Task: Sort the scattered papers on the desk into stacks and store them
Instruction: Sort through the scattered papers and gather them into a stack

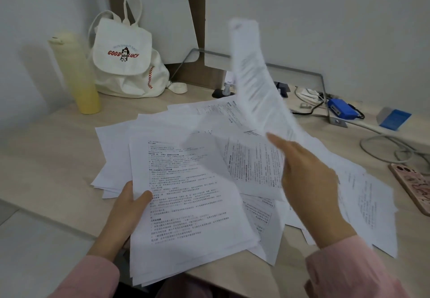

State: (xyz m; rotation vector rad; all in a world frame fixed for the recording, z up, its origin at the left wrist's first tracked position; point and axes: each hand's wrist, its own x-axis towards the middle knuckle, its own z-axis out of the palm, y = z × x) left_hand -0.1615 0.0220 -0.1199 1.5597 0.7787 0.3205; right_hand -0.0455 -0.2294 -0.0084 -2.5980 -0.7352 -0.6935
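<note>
Printed white papers point(251, 158) lie scattered and overlapping across the middle of the light wooden desk point(53, 158). My left hand point(130, 207) grips the left edge of a stack of printed sheets point(186, 204), thumb on top, and the stack juts over the desk's front edge. My right hand point(307, 181) holds a single sheet point(253, 76) lifted high above the pile; the sheet is blurred and curls upward. More sheets point(372, 204) spread to the right under my right arm.
A pale yellow bottle point(76, 74) and a white canvas backpack point(125, 58) stand at the back left. A metal stand point(302, 72), cables point(384, 144), a blue box point(342, 109) and a blue pad point(393, 118) sit at the back right. A phone point(414, 186) lies at the right edge.
</note>
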